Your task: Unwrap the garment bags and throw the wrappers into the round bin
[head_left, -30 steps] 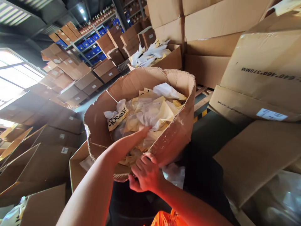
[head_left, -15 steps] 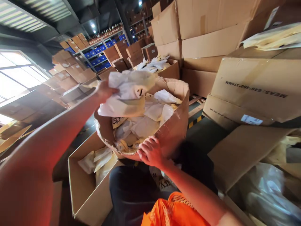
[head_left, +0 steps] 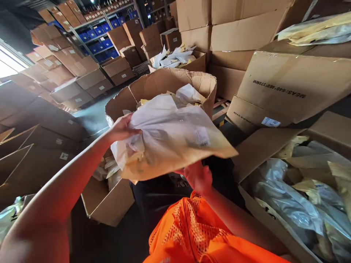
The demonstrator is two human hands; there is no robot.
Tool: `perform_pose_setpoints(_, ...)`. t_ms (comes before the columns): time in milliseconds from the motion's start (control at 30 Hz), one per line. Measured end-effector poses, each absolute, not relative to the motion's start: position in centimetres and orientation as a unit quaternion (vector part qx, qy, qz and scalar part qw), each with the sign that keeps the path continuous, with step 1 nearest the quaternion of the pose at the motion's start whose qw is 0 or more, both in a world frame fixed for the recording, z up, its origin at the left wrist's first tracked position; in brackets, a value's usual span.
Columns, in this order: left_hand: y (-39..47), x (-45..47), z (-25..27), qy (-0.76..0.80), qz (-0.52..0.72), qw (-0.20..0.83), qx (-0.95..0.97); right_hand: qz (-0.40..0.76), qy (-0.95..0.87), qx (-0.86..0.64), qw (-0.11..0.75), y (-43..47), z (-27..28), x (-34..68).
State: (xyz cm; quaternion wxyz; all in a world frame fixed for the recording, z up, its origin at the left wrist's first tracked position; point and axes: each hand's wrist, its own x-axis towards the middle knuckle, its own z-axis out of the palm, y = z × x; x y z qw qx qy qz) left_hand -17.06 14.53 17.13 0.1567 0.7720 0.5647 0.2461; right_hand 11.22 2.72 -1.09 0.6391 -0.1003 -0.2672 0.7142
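My left hand (head_left: 123,129) is closed on the gathered left edge of a poly bag (head_left: 175,135), white on top and yellowish along its lower side, with a small pale label. The bag is held up in front of a big round-edged carton (head_left: 164,75), covering much of its opening. More plastic bags (head_left: 189,93) lie inside that carton. Under the held bag's lower edge is my right hand (head_left: 199,178), thumb apart and fingers partly hidden by the bag; it looks open, and whether it touches the bag is unclear.
At lower left stands an open carton (head_left: 111,202) with bags. On the right another open carton (head_left: 244,160) holds clear and yellowish bags. Large closed boxes (head_left: 290,84) are stacked behind it. Shelving with blue bins (head_left: 95,33) and piled cartons (head_left: 90,82) fill the back.
My left hand has brought the poly bag down and nearer to me from above the carton. My right hand has let go of the carton's rim and moved under the bag.
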Motion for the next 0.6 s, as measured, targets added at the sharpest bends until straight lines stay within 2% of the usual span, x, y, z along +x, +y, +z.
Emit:
perform_pose_setpoints(133, 13.4, -17.6, 17.3, 0.541, 0.248, 0.122, 0.794, 0.745, -0.174, -0.016, 0.644, 1.5, 0.2, 10.1)
perform_pose_setpoints(267, 11.3, -16.7, 18.5, 0.495, 0.208, -0.002, 0.844, 0.733, -0.087, -0.14, 0.66, 2.0, 1.5, 10.1)
perform_pose_setpoints(333, 10.7, -16.3, 18.8, 0.48, 0.193, -0.028, 0.855, 0.708, -0.048, -0.217, 0.67, 2.6, 1.8, 9.9)
perform_pose_setpoints(467, 11.4, -16.3, 18.8, 0.509, 0.184, -0.025, 0.84, 0.684, -0.017, -0.261, 0.681, 3.2, 1.6, 9.5)
perform_pose_setpoints(600, 12.7, -17.1, 18.1, 0.538, 0.212, 0.064, 0.813, 0.691, -0.026, -0.252, 0.677, 3.0, 1.2, 9.6)
